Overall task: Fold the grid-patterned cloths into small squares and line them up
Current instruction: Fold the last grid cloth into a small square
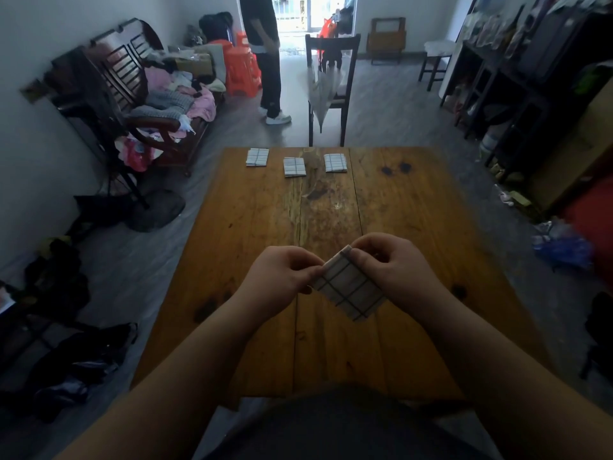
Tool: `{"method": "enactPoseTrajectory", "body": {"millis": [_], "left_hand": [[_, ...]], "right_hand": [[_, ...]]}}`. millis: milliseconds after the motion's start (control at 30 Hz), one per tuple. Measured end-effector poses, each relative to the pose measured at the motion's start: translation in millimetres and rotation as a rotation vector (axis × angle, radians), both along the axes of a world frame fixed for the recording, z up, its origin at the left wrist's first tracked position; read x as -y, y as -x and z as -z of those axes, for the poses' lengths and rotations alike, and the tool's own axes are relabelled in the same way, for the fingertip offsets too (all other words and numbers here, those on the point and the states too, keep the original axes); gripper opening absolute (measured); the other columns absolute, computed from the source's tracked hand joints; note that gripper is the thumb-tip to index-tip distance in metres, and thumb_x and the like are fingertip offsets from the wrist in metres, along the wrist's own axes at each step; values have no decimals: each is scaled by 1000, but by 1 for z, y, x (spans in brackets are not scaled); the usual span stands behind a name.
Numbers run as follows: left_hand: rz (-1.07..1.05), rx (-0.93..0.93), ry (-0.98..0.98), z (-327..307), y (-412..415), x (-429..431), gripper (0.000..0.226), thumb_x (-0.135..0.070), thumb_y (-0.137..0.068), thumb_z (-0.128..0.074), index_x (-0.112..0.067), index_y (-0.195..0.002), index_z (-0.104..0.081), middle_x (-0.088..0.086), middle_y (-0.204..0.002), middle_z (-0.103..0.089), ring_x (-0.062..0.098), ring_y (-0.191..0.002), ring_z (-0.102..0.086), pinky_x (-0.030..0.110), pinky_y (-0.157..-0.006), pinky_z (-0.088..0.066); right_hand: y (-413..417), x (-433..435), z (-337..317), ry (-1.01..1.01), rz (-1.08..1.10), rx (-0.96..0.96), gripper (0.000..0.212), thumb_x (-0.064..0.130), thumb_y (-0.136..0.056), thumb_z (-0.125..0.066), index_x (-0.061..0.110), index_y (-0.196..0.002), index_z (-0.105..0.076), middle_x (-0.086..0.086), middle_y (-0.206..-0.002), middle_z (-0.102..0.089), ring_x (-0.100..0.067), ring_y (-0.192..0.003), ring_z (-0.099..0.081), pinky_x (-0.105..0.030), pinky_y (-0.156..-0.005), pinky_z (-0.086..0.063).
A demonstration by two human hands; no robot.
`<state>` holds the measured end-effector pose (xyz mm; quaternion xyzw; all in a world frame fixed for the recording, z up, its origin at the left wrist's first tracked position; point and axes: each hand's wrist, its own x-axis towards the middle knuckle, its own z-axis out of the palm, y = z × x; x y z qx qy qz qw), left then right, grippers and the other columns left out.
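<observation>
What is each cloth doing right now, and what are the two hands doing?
held cloth: folded small, tilted, pinched by both hands.
left hand: pinches the cloth's left corner.
right hand: pinches its top corner.
far-left cloth: folded, flat on the table.
middle cloth: folded, flat, slightly nearer.
far-right cloth: folded, flat.
umbrella: closed, hanging on the chair.

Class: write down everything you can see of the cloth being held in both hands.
The held cloth is a pale fabric with a dark grid of lines, folded into a small square. It is tilted like a diamond over the wooden table. The left hand pinches its left corner; the right hand grips its upper edge.
</observation>
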<state>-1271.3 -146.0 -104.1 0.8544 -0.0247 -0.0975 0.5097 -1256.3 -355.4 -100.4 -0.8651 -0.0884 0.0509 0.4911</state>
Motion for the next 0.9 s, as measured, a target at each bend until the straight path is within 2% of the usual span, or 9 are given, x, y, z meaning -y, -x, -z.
{"method": "enactPoseTrajectory", "body": {"millis": [300, 433, 500, 633, 767, 900], "left_hand": [[-11, 27, -9, 1, 8, 0, 8, -20, -92, -71, -27, -93, -75, -10, -88, -74, 0, -82, -70, 20, -71, -58], [59, 6, -42, -4, 9, 3, 12, -24, -92, -71, -29, -102, -72, -13, -96, -73, -5, -89, -67, 21, -77, -59], [81, 21, -3, -9, 8, 8, 16, -27, -92, -71, -31, -107, -71, -13, -99, -73, -3, -91, -68, 23, -79, -60], [-10, 119, 4, -12, 9, 18, 7, -30, -91, -71, -27, -96, -76, -12, -90, -74, -2, -87, -67, 21, -74, -56], [-86, 138, 57, -8, 13, 22, 6, -28, -92, -71, -24, -92, -75, -10, -88, -72, 0, -84, -66, 18, -69, -52], [-55, 69, 66, -12, 18, 25, 5, -32, -93, -69, -28, -94, -72, -11, -93, -70, 4, -87, -64, 20, -67, -49]], "right_hand": [[10, 2, 3, -104, 66, 20, 10, 30, -95, -66, 23, -92, -73, 7, -89, -71, -6, -84, -65, -17, -64, -49], [14, 1, 8, -60, 58, 56, 10, 29, -95, -66, 25, -90, -73, 8, -87, -70, -6, -85, -65, -27, -70, -55], [17, 1, 8, -27, 42, 88, 9, 29, -95, -66, 27, -89, -72, 10, -85, -70, -4, -82, -65, -23, -68, -54], [23, -3, 8, -40, 37, 111, 9, 31, -95, -67, 30, -89, -72, 12, -83, -70, 1, -81, -65, -13, -62, -51], [27, 1, 13, -72, 34, 72, 14, 33, -95, -66, 25, -98, -76, 11, -88, -72, -1, -85, -67, -23, -69, -57], [30, 7, 18, -69, 35, 58, 15, 31, -96, -67, 23, -99, -79, 11, -88, -74, -4, -86, -67, -30, -71, -59]]}}
